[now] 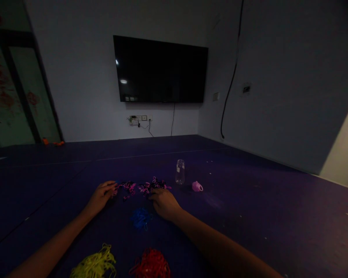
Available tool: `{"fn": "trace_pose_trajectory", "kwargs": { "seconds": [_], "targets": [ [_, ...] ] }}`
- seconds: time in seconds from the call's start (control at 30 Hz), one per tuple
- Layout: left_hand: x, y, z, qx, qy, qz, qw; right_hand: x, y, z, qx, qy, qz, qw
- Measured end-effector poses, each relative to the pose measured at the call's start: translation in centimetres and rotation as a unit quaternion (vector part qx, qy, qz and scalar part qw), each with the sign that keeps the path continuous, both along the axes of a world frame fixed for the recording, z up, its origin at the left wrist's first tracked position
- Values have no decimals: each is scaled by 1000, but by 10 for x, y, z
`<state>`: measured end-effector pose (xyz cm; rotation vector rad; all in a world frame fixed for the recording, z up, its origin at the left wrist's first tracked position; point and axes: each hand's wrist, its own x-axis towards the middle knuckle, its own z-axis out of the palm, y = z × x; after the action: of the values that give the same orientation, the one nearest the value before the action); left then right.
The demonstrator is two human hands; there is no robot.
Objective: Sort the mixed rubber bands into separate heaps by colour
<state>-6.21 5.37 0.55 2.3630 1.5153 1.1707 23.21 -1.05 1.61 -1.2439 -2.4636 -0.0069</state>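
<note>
Small pink and dark rubber bands lie in two loose heaps, a left heap (129,188) and a right heap (152,185). My left hand (103,192) rests at the left edge of the left heap, fingers stretched out and touching some pink bands. At the near side of the right heap, my right hand (164,202) has its fingertips on the bands, thumb and forefinger slightly apart. Closer to me sit a blue rubber band pile (141,219), a yellow pile (95,264) and a red pile (151,264). Some bands are hidden under my fingers.
A clear, uncapped bottle (180,173) stands beyond my right hand, with a pink lid (196,187) with a loop to its right. White specks dot the purple surface (249,193). A television (162,71) hangs on the far wall, and a black cable (231,81) runs down the right one.
</note>
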Motion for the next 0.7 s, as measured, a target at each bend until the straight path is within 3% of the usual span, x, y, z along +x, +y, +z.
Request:
{"fn": "trace_pose_trajectory", "kwargs": {
  "seconds": [0.1, 0.3, 0.47, 0.7],
  "targets": [
    [0, 0, -1, 11, 3, -4, 1000, 0, 0, 0, -3, -4, -2, 1000],
    [6, 0, -4, 22, 108, -52, 993, 0, -1, 1, 2, -2, 2, 1000],
    [5, 3, -13, 20, 165, -47, 985, 0, -2, 2, -2, -1, -8, 1000],
    [3, 7, -17, 7, 158, -41, 987, -1, 0, 1, -3, -11, -4, 1000]
  ]
}}
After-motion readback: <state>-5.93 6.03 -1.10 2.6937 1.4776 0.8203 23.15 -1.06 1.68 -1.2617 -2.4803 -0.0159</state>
